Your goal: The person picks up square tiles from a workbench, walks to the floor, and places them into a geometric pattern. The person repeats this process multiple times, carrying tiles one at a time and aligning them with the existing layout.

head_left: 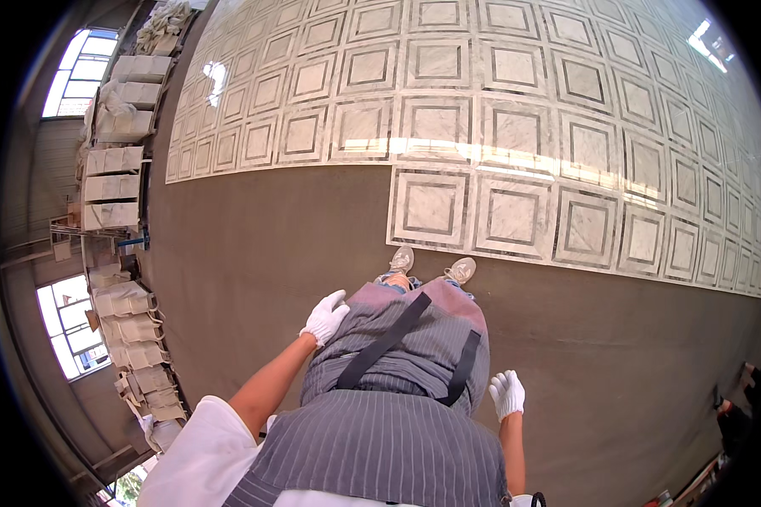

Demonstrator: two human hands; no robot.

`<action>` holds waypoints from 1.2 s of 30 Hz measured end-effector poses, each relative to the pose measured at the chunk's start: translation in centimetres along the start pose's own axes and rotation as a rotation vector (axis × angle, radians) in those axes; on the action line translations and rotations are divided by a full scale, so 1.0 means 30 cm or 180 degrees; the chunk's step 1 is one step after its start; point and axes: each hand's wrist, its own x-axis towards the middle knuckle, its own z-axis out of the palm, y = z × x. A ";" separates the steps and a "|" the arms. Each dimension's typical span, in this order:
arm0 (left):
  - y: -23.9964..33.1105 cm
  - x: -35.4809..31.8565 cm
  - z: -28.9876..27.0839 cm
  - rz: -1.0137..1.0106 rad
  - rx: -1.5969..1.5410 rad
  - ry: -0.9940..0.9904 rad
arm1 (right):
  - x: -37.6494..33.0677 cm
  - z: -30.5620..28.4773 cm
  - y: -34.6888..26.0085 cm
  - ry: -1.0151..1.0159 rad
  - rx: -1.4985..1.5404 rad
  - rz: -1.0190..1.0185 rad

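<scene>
My left hand (325, 318), in a white knit glove, hangs beside my striped grey apron (380, 439). Its fingers are loosely extended, and nothing shows in them. My right hand (507, 395), gloved the same way, hangs at the apron's other side with fingers slightly bent and apart, holding nothing that I can see. Ahead of my shoes (460, 270) lie large polished marble tiles (513, 213), white with dark square frames. The nearest row steps out toward me, its edge just beyond my feet. Neither hand touches the tiles.
I stand on a dull grey-brown floor (254, 228). Along the left wall, pale slabs or boxes (112, 187) stand in stacks below bright windows (73, 325). At the far right edge, part of another person (731, 422) shows in dark clothing.
</scene>
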 end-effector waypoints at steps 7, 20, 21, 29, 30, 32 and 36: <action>-0.041 -0.092 -0.124 -0.0274 0.0252 0.0125 | 0.027 0.131 -0.087 -0.0377 0.0257 -0.0222; -0.400 -0.556 -0.089 -0.1672 -0.0380 0.0884 | 0.153 0.263 -0.281 -0.0500 -0.0618 -0.0180; -0.434 -0.601 -0.069 -0.1738 -0.0348 0.0809 | 0.164 0.288 -0.311 -0.0641 -0.0620 -0.0200; -0.550 -0.570 -0.047 -0.1577 -0.0698 0.0587 | -0.009 0.600 -0.348 -0.1171 -0.0621 -0.0407; -0.560 -0.541 -0.059 -0.1498 -0.0738 0.0550 | -0.032 0.622 -0.327 -0.1093 -0.0635 -0.0426; -0.569 -0.471 -0.099 -0.1294 -0.0823 0.0478 | -0.028 0.610 -0.261 -0.1005 -0.0679 -0.0492; -0.521 -0.347 -0.231 -0.1027 -0.0895 0.0233 | -0.030 0.540 -0.098 -0.0524 -0.0766 -0.0557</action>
